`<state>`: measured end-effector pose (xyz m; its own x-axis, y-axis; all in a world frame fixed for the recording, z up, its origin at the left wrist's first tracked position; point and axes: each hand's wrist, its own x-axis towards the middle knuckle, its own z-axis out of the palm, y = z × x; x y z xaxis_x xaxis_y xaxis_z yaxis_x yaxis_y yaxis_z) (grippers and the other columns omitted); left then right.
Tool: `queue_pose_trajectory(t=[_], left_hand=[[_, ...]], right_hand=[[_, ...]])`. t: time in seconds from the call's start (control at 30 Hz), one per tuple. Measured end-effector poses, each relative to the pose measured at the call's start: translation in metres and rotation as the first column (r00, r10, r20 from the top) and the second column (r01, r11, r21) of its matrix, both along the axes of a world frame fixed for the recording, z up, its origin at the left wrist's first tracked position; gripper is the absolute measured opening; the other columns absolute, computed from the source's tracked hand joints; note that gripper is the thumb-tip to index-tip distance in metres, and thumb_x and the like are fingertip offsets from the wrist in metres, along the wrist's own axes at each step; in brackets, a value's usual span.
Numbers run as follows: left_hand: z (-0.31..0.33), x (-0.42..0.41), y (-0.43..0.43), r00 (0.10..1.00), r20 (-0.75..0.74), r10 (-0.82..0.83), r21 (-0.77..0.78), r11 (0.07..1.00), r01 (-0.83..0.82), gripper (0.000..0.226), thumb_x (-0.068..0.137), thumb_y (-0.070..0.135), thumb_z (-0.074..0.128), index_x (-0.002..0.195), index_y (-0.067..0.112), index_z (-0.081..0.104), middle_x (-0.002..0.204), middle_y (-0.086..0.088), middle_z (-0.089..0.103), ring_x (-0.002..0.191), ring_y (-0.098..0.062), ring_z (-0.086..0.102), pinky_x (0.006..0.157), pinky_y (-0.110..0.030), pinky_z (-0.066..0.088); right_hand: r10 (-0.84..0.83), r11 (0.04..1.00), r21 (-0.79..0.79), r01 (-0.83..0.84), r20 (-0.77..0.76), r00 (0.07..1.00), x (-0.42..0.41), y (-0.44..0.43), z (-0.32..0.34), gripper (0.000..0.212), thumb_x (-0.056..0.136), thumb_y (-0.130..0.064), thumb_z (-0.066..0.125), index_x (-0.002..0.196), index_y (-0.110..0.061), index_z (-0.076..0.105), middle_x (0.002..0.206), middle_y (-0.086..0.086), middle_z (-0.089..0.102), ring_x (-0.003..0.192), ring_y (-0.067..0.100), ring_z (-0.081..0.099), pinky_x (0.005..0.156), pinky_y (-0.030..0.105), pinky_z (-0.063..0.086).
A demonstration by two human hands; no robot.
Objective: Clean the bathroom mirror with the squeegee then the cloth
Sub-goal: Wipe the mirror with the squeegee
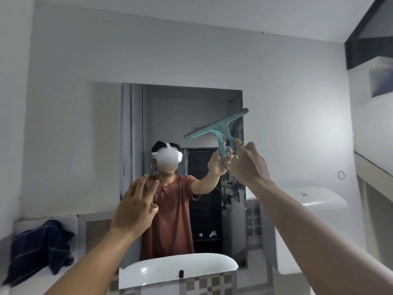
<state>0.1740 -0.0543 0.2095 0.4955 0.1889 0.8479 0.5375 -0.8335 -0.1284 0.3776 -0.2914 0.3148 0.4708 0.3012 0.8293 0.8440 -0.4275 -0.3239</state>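
Observation:
The rectangular mirror [191,107] hangs on the white wall straight ahead and reflects a person in a rust shirt. My right hand [248,165] is raised at the mirror's right side and grips the handle of a teal squeegee [217,127]. Its blade is tilted, right end higher, against or just off the glass near the right edge. My left hand [136,207] is lifted in front of the mirror's lower left with fingers spread and holds nothing. A dark blue checked cloth [40,248] lies crumpled on the ledge at the lower left.
A white basin [148,271] sits below the mirror above checkered tiles. A second white fixture [314,201] juts from the wall on the right. A shelf edge [372,165] runs along the right wall under a dark opening.

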Motion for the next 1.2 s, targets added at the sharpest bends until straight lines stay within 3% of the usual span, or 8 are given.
queue_pose_trajectory(t=[0.13,0.27,0.4,0.57,1.0,1.2], left_hand=[[-0.002,-0.006,-0.001,1.0,0.001,0.007,0.04,0.999,-0.007,0.075,0.073,0.025,0.085,0.14,0.012,0.054,0.144,-0.018,0.045,0.133,-0.038,0.044,0.1,-0.05,0.051],[-0.012,-0.011,-0.002,0.999,0.038,0.021,0.066,0.998,-0.023,0.076,0.071,0.023,0.086,0.138,0.009,0.055,0.14,-0.022,0.048,0.131,-0.042,0.045,0.105,-0.051,0.044],[-0.025,-0.012,0.001,1.0,-0.013,0.023,0.01,1.0,-0.023,0.08,0.072,0.024,0.086,0.142,0.01,0.05,0.143,-0.022,0.045,0.134,-0.042,0.043,0.106,-0.052,0.046],[-0.029,-0.011,0.004,0.999,-0.036,-0.017,-0.042,0.999,0.016,0.079,0.072,0.015,0.085,0.143,0.009,0.05,0.148,-0.022,0.04,0.138,-0.043,0.04,0.101,-0.054,0.051],[-0.037,-0.02,0.007,0.998,-0.058,0.002,-0.032,0.999,-0.004,0.083,0.072,0.016,0.086,0.145,0.008,0.048,0.149,-0.022,0.04,0.14,-0.039,0.04,0.104,-0.049,0.049],[-0.04,-0.021,0.009,0.996,-0.077,0.048,0.002,0.999,-0.048,0.083,0.074,0.021,0.085,0.147,0.008,0.046,0.15,-0.022,0.038,0.141,-0.039,0.038,0.101,-0.048,0.052]], right_hand=[[0.041,0.998,-0.05,-0.04,0.013,0.999,-0.001,0.002,-0.007,0.061,0.098,-0.012,0.05,0.154,-0.017,0.028,0.116,0.014,0.057,0.088,0.03,0.062,0.075,0.043,0.059],[0.074,0.995,-0.067,-0.076,-0.037,0.997,-0.004,0.003,-0.012,0.069,0.1,-0.017,0.047,0.16,-0.027,0.015,0.118,0.012,0.056,0.099,0.034,0.062,0.086,0.048,0.057],[0.106,0.993,-0.042,-0.109,-0.067,0.992,-0.008,0.009,-0.022,0.066,0.1,-0.018,0.046,0.159,-0.027,0.017,0.111,0.013,0.057,0.092,0.033,0.063,0.081,0.048,0.059],[0.177,0.984,0.01,-0.177,-0.118,0.977,-0.015,0.024,-0.037,0.063,0.102,-0.019,0.043,0.158,-0.025,0.016,0.098,0.011,0.058,0.08,0.026,0.063,0.075,0.048,0.059],[0.355,0.93,0.208,-0.303,-0.301,0.885,-0.057,0.073,-0.069,0.074,0.101,-0.028,0.046,0.16,-0.029,-0.001,0.097,0.008,0.066,0.084,0.023,0.065,0.078,0.048,0.057],[0.444,0.881,0.344,-0.326,-0.358,0.821,-0.084,0.102,-0.075,0.076,0.099,-0.034,0.046,0.158,-0.033,-0.002,0.107,0.006,0.067,0.094,0.024,0.067,0.085,0.049,0.058]])
